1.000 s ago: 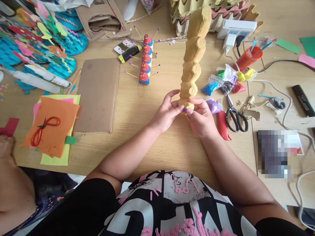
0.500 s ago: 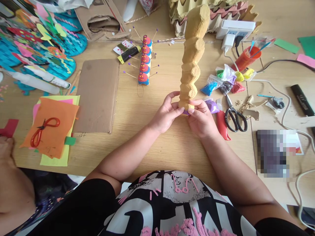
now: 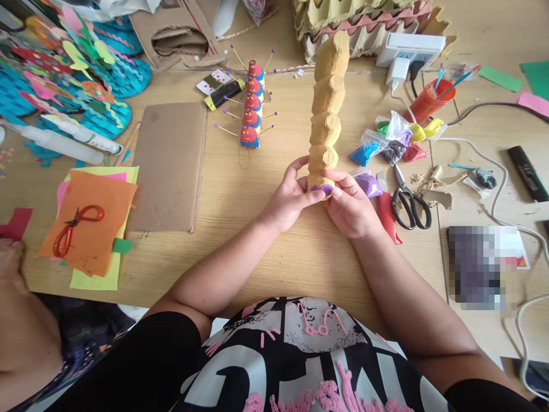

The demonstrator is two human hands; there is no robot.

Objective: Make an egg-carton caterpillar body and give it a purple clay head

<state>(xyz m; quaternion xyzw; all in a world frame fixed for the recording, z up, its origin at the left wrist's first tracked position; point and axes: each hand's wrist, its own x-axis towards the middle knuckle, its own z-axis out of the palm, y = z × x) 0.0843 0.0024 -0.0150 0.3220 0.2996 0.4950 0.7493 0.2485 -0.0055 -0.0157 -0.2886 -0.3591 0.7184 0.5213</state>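
A long, bumpy yellow-orange strip (image 3: 326,103) points away from me over the middle of the table. Its near end carries a purple patch (image 3: 322,189). My left hand (image 3: 291,197) grips the left side of that end, thumb at the purple. On the right side, my right hand (image 3: 349,206) pinches the same end with thumb and fingers. A red and blue caterpillar figure (image 3: 253,106) with purple-tipped sticks lies farther left. Beside my right hand are a purple clay bag (image 3: 368,184) and black-handled scissors (image 3: 409,200).
Brown cardboard (image 3: 169,166) and orange paper (image 3: 92,217) with red scissors (image 3: 75,226) lie left. Egg cartons (image 3: 364,26), a power strip (image 3: 409,48), an orange cup (image 3: 431,100) and clay bags (image 3: 392,140) stand or lie right. Another person's hand (image 3: 11,263) is at the left edge.
The far end of the yellow-orange strip has come lower and nearer, and slightly left. More of the purple patch shows between my thumbs. Both hands keep their hold.
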